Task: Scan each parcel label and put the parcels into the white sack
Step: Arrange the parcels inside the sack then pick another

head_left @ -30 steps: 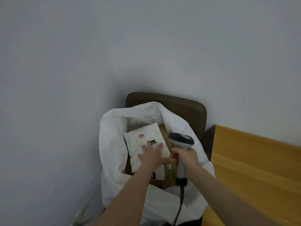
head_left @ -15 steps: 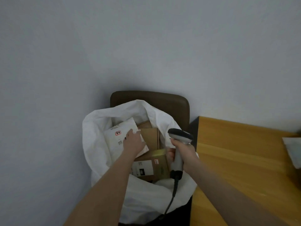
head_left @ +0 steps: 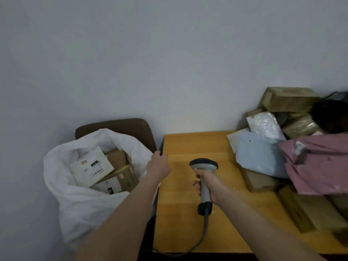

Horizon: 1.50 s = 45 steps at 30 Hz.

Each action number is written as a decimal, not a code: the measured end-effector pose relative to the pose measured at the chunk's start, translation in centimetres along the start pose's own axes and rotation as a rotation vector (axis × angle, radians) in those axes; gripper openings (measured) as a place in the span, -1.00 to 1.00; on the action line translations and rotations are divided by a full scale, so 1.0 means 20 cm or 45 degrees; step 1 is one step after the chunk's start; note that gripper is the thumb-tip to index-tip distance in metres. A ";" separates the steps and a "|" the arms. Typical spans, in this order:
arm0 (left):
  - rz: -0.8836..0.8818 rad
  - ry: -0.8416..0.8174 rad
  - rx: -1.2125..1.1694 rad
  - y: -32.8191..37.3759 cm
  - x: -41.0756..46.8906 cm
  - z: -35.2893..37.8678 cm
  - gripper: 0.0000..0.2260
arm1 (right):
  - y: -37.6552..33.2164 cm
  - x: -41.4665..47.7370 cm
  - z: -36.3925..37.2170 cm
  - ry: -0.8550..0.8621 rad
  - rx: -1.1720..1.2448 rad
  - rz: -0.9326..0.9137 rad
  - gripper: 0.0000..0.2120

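The white sack (head_left: 75, 200) stands open on a brown chair at the left. Inside it lie a white flat parcel (head_left: 90, 168) with a printed label and several brown boxes (head_left: 122, 178). My left hand (head_left: 159, 164) hovers empty over the table's left edge, beside the sack, fingers relaxed. My right hand (head_left: 206, 182) grips the grey barcode scanner (head_left: 204, 166) upright above the table, its cable hanging toward me. A heap of parcels fills the table's right side: a pale blue mailer (head_left: 259, 157), a pink mailer (head_left: 320, 162), a silver bag (head_left: 265, 125) and cardboard boxes (head_left: 288, 99).
The wooden table (head_left: 184, 213) has bare surface between my hands and the heap. The brown chair back (head_left: 128, 127) rises behind the sack, against a plain grey wall. More flat cardboard parcels (head_left: 301, 208) lie along the table's right front.
My left hand let go of the white parcel, which stays in the sack, and moved right to the table edge. My view swung right, bringing the parcel heap into sight.
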<state>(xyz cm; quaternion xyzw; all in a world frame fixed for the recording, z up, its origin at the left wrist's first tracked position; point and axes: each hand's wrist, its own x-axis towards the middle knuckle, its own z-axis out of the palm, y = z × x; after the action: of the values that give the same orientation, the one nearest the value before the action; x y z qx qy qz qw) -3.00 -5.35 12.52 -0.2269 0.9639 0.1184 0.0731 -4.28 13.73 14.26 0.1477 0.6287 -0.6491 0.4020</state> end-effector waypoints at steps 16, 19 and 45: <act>0.580 -0.195 -0.165 1.63 -0.41 0.31 -0.46 | -0.03 -0.54 -1.46 0.783 0.196 -0.232 -0.83; 0.653 -0.251 -0.207 1.85 -0.34 0.39 -0.48 | -0.12 -0.51 -1.65 0.864 0.220 -0.312 -0.84; 0.755 0.058 0.091 2.65 -0.27 0.68 -0.75 | -0.55 -0.32 -2.57 0.736 0.341 -0.578 -0.74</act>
<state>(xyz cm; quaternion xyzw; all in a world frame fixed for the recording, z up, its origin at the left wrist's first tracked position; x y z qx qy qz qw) -21.24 46.58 10.75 0.0648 0.9931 0.0955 0.0217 -24.14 62.61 17.87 0.2329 0.6424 -0.7294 0.0316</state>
